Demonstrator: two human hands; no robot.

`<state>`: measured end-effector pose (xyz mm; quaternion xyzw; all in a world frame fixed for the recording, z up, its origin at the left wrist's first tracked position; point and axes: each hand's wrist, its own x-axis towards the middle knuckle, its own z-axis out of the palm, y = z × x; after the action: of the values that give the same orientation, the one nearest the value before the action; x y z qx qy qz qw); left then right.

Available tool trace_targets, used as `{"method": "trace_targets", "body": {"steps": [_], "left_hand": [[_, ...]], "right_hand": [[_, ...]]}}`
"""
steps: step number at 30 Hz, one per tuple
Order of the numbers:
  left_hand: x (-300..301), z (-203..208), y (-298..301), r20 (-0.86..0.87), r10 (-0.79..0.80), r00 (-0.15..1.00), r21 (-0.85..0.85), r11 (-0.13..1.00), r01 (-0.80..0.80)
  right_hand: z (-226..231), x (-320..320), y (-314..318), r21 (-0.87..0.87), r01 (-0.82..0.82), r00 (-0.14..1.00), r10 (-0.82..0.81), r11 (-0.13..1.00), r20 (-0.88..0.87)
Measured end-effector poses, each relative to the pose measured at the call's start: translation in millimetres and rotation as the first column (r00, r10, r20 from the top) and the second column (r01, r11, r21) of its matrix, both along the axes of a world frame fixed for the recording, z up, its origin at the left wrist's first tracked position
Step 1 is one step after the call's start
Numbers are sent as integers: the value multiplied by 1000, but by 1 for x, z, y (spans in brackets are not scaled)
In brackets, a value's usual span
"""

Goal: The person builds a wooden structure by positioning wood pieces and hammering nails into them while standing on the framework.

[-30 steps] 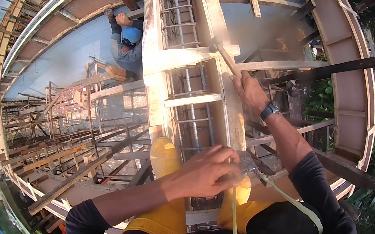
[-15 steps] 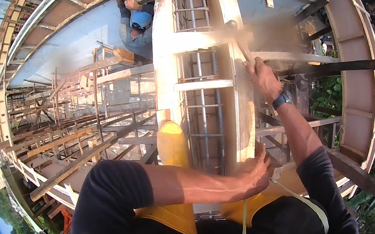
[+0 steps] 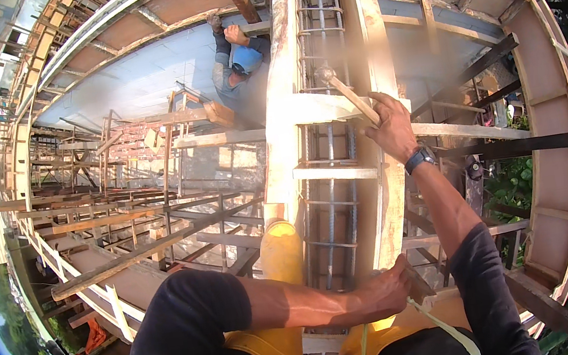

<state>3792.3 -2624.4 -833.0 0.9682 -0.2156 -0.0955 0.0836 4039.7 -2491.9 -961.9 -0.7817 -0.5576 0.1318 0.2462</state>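
My right hand (image 3: 393, 128), with a dark watch (image 3: 419, 159) on its wrist, is closed round the wooden handle of a hammer (image 3: 353, 97). The hammer's head is over a light wooden crosspiece (image 3: 314, 108), which spans two long formwork boards; contact cannot be made out. Lower down, my left hand (image 3: 389, 289) is closed at a short brown piece of wood (image 3: 418, 282) beside the right-hand board (image 3: 375, 39). Its fingertips are partly hidden. Between the boards runs a steel rebar cage (image 3: 319, 18), with a second crosspiece (image 3: 335, 173) above it.
My yellow boot (image 3: 281, 251) rests by the left board (image 3: 280, 104). A pale green strap (image 3: 450, 329) hangs near my knees. Beyond the left board, a person in a blue cap (image 3: 246, 59) grips timber. Wooden props and beams (image 3: 154, 244) stand below on the left; a dark beam (image 3: 529, 146) juts out right.
The whole view has shifted, moving the boards rightward in the picture. My right hand has tilted the hammer, its head now left of the right-hand board. My left hand stays by the brown wood.
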Motion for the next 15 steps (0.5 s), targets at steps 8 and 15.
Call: {"method": "trace_targets", "body": {"steps": [8,15], "left_hand": [[-14,-4,24,34,7,999,-177,984,-1],[-20,-42,11,-92,-767,635,861,-382,-336]], "right_hand": [[-18,-5,8,-3,-69,995,69,998,74],[-16,-11,9,59,-53,997,50,997,52]]}}
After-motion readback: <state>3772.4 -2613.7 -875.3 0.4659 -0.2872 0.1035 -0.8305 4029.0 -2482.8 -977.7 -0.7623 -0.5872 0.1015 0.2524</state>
